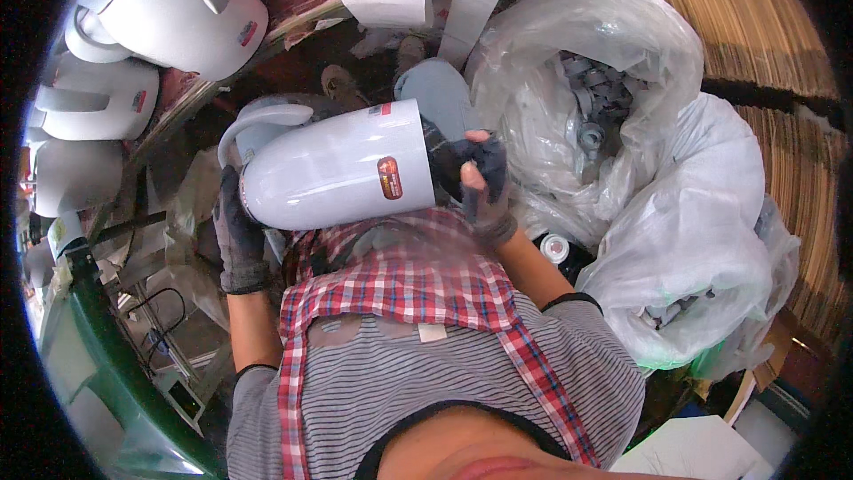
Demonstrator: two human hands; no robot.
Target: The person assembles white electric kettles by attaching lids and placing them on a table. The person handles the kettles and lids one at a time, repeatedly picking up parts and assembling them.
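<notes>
A glossy white jug body (pixel 342 164) with a grey-white curved handle (pixel 262 120) lies on its side across my lap, small stickers on its wall. My left hand (pixel 238 236), in a grey and black glove, holds the jug's left end near the handle, its fingers partly hidden behind it. My right hand (pixel 486 180), gloved with bare fingertips, is curled beside the jug's right end. Whatever its fingers hold, if anything, is too dark to make out. A red checked apron (pixel 400 276) covers my front below the jug.
Several similar white jugs (pixel 178 13) stand on a bench at the upper left. To the right, a clear plastic bag (pixel 506 80) holds grey plastic parts (pixel 595 93). Beside it are a white sack (pixel 693 222), a white-capped bottle (pixel 554 249) and stacked cardboard (pixel 755 27).
</notes>
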